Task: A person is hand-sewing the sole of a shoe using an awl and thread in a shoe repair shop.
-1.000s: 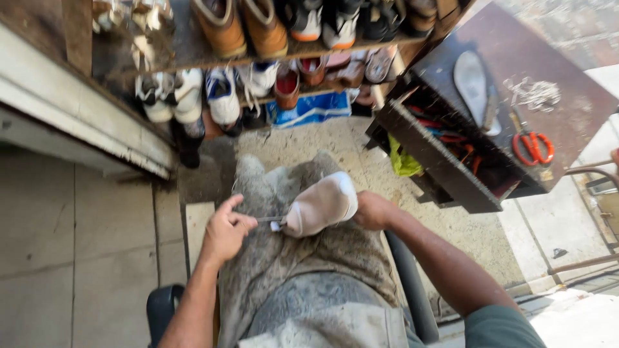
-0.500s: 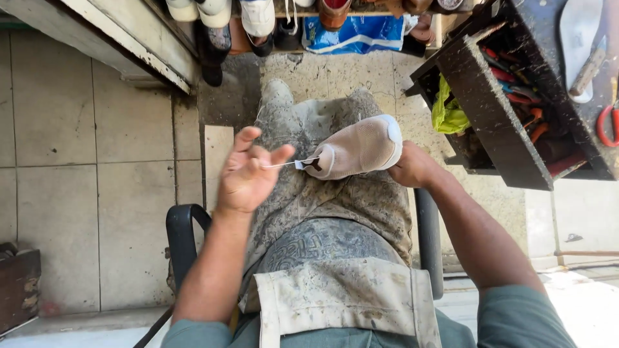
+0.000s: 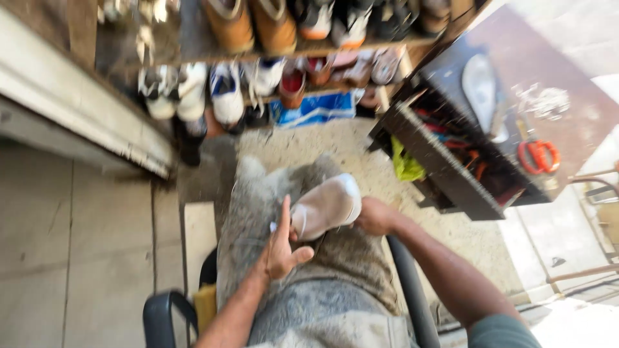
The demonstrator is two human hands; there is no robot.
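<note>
Wooden shoe shelves run across the top of the view, packed with tan boots and white sneakers, and a dark open toolbox sits to the right with orange-handled scissors on its lid. Down below, the person sits in a black-armed chair, lap covered by a worn grey apron.

On that lap lies the off-white slip-on shoe, on its side across the thigh. Its long axis runs diagonally, one end up and to the right toward the toolbox, the other down-left toward the left hand. Blur makes it hard to tell toe from heel.

The right hand is closed around the shoe's upper-right end, steadying it. The left hand is loosely spread, index finger stretched up along the shoe's lower-left end, thumb out to the side. Something small and pale sits right at that fingertip, too blurred to name, so I cannot tell whether the left hand is pinching anything.

For good work here, I'd judge the right hand should hold the shoe firmly against the apron so it can't roll, while the left hand works in short, controlled moves near the edge.
</note>
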